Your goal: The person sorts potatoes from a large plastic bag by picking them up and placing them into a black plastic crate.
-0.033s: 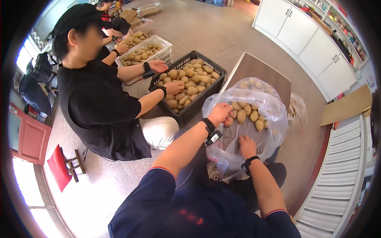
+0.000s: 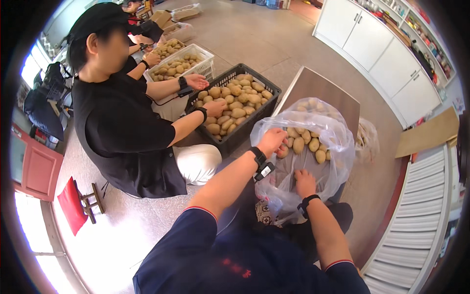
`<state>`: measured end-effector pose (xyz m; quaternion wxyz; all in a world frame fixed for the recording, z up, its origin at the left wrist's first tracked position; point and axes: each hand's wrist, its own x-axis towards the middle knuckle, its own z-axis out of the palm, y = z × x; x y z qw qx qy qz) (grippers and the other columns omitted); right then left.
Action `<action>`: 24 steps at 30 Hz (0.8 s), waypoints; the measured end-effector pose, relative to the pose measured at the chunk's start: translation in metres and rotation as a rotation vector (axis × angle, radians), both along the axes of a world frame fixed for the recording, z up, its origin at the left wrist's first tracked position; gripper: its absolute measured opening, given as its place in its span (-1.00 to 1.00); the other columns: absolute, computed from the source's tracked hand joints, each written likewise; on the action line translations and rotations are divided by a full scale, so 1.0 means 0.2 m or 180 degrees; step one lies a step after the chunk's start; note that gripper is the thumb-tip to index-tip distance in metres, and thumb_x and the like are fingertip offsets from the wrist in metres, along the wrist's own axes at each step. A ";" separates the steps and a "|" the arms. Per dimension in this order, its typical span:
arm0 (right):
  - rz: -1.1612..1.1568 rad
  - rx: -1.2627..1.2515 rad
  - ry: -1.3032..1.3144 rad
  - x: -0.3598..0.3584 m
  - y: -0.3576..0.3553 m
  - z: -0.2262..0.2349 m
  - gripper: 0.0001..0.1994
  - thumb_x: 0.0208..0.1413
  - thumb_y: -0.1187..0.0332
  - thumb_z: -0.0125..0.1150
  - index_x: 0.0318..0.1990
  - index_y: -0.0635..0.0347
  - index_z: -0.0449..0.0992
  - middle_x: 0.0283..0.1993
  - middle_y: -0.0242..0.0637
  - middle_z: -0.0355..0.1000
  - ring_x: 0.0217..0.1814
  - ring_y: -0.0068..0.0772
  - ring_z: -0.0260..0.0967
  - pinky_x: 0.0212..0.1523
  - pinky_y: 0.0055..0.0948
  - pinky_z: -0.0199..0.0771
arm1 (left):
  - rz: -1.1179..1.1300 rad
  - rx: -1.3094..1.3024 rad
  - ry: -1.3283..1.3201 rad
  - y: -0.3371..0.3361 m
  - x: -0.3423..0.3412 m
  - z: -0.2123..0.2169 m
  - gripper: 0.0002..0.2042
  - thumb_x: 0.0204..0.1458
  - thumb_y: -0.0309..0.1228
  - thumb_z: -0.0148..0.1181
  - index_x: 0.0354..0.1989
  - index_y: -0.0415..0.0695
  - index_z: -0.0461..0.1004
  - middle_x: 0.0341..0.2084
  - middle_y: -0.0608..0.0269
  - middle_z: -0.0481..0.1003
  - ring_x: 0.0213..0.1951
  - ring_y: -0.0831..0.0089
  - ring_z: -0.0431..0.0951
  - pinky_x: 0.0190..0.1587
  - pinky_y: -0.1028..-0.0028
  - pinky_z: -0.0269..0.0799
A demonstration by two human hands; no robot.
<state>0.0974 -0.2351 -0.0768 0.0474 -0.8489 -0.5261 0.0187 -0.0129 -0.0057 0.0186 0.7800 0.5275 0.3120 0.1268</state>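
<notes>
A clear plastic bag (image 2: 341, 169) lies with its mouth spread wide in front of me, and several brown potatoes (image 2: 313, 143) sit toward its far side. At the bag's left rim my left hand (image 2: 272, 142) has its fingers curled over a potato (image 2: 282, 152). My right hand (image 2: 305, 183) reaches into the near part of the bag, palm down, its fingers bent together. What lies under those fingers is hidden. Both wrists wear dark bands.
The bag rests on a low brown table (image 2: 320, 93). To the left stands a black crate (image 2: 277, 91) of potatoes, with a co-worker's hands (image 2: 214, 109) over it. Farther off is a white crate (image 2: 208, 66) of potatoes. Another filled bag (image 2: 368, 137) sits beyond the table's right side.
</notes>
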 end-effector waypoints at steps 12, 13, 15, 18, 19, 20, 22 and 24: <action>-0.1716 0.1511 0.3876 0.02 0.18 0.32 -0.60 0.07 0.43 0.10 0.11 0.23 0.39 -0.25 -0.31 0.42 -0.38 -0.45 0.37 -0.41 -0.43 0.38 | 0.0389 0.0093 -0.0012 0.03 -0.04 -0.05 -0.74 0.13 -0.23 0.06 -0.21 -0.20 0.43 -0.45 0.21 0.48 -0.61 0.41 0.49 -0.69 0.42 0.38; -0.1683 0.1542 0.3877 0.02 0.20 0.36 -0.60 0.07 0.43 0.10 0.11 0.23 0.39 -0.25 -0.31 0.42 -0.38 -0.45 0.37 -0.41 -0.43 0.38 | 0.0397 0.0131 -0.0027 0.02 -0.04 -0.04 -0.74 0.13 -0.23 0.06 -0.21 -0.20 0.43 -0.45 0.21 0.48 -0.61 0.41 0.49 -0.69 0.42 0.38; -0.1054 0.1615 0.4050 0.00 0.25 0.43 -0.64 0.13 0.44 0.04 0.11 0.20 0.38 -0.19 -0.41 0.43 -0.47 -0.66 0.26 -0.51 -0.59 0.29 | 0.0243 0.0118 0.0075 0.00 -0.03 -0.03 -0.70 0.14 -0.19 0.07 -0.19 -0.20 0.44 -0.44 0.19 0.48 -0.62 0.39 0.48 -0.70 0.40 0.37; -0.0885 0.1502 0.4085 -0.12 0.37 0.55 -0.71 0.20 0.32 0.09 0.04 0.22 0.40 -0.25 -0.38 0.44 -0.49 -0.62 0.29 -0.51 -0.57 0.30 | -0.0117 -0.0032 0.0270 -0.01 -0.06 -0.01 -0.63 0.17 -0.08 0.01 -0.10 -0.16 0.40 -0.33 0.19 0.47 -0.63 0.44 0.46 -0.67 0.45 0.34; -0.0814 0.1375 0.3963 -0.14 0.40 0.56 -0.71 0.22 0.26 0.11 0.00 0.22 0.41 -0.28 -0.37 0.44 -0.51 -0.61 0.29 -0.51 -0.56 0.31 | -0.0303 -0.0120 0.0375 -0.01 -0.07 0.00 -0.59 0.19 -0.03 -0.02 -0.05 -0.14 0.38 -0.27 0.20 0.47 -0.63 0.46 0.45 -0.65 0.47 0.33; -0.0695 0.1212 0.3565 -0.15 0.43 0.58 -0.69 0.25 0.15 0.11 -0.10 0.26 0.45 -0.36 -0.33 0.46 -0.51 -0.62 0.32 -0.51 -0.55 0.32 | -0.0477 -0.0251 0.0248 0.00 -0.07 0.02 -0.57 0.20 0.00 -0.05 -0.08 -0.15 0.40 -0.35 0.20 0.49 -0.66 0.46 0.45 -0.66 0.49 0.32; -0.0436 0.1297 0.3023 -0.12 0.46 0.47 -0.69 0.25 0.15 0.11 -0.14 0.27 0.46 -0.40 -0.28 0.47 -0.50 -0.54 0.37 -0.49 -0.50 0.35 | -0.0645 -0.0371 0.0203 0.01 -0.05 0.02 -0.57 0.19 0.01 -0.03 -0.08 -0.14 0.40 -0.41 0.20 0.51 -0.66 0.45 0.47 -0.65 0.48 0.34; -0.0184 0.1337 0.2507 -0.11 0.48 0.42 -0.68 0.25 0.15 0.10 -0.17 0.29 0.47 -0.44 -0.22 0.49 -0.49 -0.45 0.43 -0.48 -0.45 0.37 | -0.0789 -0.0517 0.0186 0.02 -0.04 0.00 -0.56 0.17 0.03 -0.01 -0.08 -0.13 0.40 -0.47 0.20 0.52 -0.67 0.43 0.49 -0.65 0.47 0.36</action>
